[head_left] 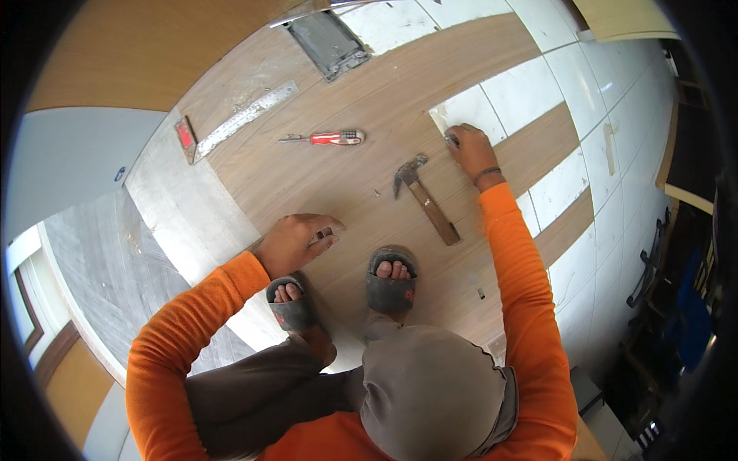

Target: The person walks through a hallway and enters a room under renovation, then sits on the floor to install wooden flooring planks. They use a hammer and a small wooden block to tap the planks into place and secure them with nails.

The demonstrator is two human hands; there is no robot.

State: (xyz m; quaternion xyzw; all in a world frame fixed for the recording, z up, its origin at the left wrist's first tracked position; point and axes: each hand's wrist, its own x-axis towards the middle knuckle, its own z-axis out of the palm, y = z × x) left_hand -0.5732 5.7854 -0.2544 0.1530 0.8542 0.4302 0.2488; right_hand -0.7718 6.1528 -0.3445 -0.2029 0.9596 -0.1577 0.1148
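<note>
My left hand (pixel 298 240) hovers over the wood-look planks (pixel 307 184) near my left foot. Its fingers are curved, with thumb and forefinger apart; a small grey patch between them is too small to identify. At the end of a plank beside white tiles, my right hand (pixel 473 155) is closed on a small dark thing (pixel 453 140), mostly hidden by the fingers. A claw hammer (pixel 430 206) with a wooden handle lies just left of my right forearm. Farther left lies a screwdriver (pixel 337 138) with a red, white and dark handle.
A metal try square (pixel 246 121) with a red-marked stock lies at the far left. Beyond it is a rectangular grey recess (pixel 329 44) in the floor. White tiles (pixel 530 91) adjoin the staggered plank ends on the right. Black sandals (pixel 390 280) are on my feet. Dark clutter (pixel 676 307) stands far right.
</note>
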